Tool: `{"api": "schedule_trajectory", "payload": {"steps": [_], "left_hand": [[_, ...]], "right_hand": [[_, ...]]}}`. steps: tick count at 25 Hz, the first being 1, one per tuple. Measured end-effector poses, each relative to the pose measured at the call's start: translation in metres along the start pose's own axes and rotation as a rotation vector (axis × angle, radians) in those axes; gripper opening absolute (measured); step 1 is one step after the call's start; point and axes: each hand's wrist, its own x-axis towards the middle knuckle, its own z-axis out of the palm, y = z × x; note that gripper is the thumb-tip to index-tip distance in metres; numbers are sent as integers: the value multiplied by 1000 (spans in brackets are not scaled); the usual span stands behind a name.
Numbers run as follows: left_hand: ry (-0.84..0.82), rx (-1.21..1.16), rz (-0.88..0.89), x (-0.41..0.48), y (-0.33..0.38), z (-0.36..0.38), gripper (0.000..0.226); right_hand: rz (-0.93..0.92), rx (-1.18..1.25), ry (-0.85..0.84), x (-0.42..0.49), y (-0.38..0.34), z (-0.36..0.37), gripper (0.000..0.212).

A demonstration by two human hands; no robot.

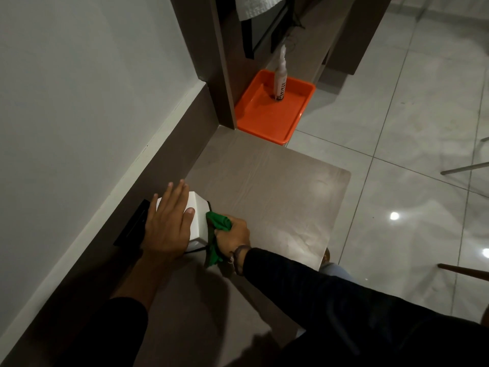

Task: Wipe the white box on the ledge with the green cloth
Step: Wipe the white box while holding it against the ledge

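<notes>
- Your left hand (166,223) lay flat and open on top of the white box (199,221), fingers stretched out together toward the wall and the thumb hooked over the box's near right edge; it pressed on the box and gripped nothing.
- Your right hand (232,238) was closed in a fist around the green cloth (218,221), with the bunched part of the cloth pushed against the right-hand side of the box and a loose tail hanging down past your wrist.
- The white box stood on the grey-brown worktop (277,194) close to the raised ledge (169,144) along the wall (79,88), at the left side of the surface; only its top corner and right face showed, the remainder covered by your left hand.
- A flat black object (132,223) lay just beside the box on its wall side, partly under your left hand; what it was could not be told.
- A thin dark cord (195,250) ran along the base of the box near your right wrist.
- You wore dark sleeves (330,300) on both arms and a band (238,256) on the right wrist.
- Well apart, at the far end of the worktop, an orange tray (267,115) held an upright bottle (280,80) in its far corner.
</notes>
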Motion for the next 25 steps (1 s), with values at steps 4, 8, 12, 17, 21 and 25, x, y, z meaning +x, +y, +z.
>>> {"api": "schedule_trajectory", "payload": {"steps": [4, 8, 12, 17, 21, 25], "left_hand": [[-11, -6, -2, 1, 2, -2, 72], [-13, 8, -14, -1, 4, -3, 62], [-20, 15, -20, -1, 4, -3, 61], [-16, 15, -24, -1, 5, -2, 62], [-11, -1, -22, -1, 5, -4, 69], [-1, -18, -37, -2, 6, -4, 61]], "right_hand": [[7, 40, -81, -10, -24, -8, 27], [62, -63, -55, -1, -32, -11, 18], [108, -82, -84, 0, -43, -14, 16], [102, -83, -81, 0, -37, -14, 12], [186, -123, -25, 9, -41, -8, 16], [118, -133, -19, 16, -62, -5, 19]]}}
